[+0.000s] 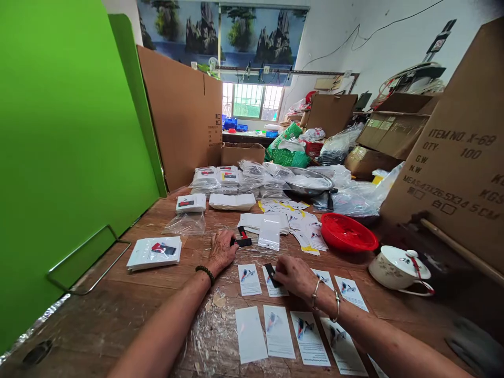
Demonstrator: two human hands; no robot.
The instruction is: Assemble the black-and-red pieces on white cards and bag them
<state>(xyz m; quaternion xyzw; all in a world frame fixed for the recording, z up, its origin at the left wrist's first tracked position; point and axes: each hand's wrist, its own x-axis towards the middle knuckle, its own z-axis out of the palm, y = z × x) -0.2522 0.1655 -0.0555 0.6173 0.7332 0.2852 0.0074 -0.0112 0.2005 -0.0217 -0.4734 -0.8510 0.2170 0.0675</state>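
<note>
In the head view my right hand [296, 275] pinches a flat black strip [271, 274] against a small printed card [282, 290]. My left hand [222, 250] rests on the plastic-covered table with curled fingers. A dark bit shows at its fingertips, mostly hidden. Right beside those fingers lie a black piece [244, 242] and a red-and-black piece [242, 232]. More printed cards [279, 332] are laid out in two rows near me, some partly under my right forearm. A white packet [269, 233] lies beyond my hands.
A stack of packed white sleeves [154, 253] stands at left, near a metal wire frame [88, 287]. To the right are a red basin [348, 232] and a lidded white cup [398, 268]. Bagged packs [216, 178] line the back. Cardboard [181, 115] walls both sides.
</note>
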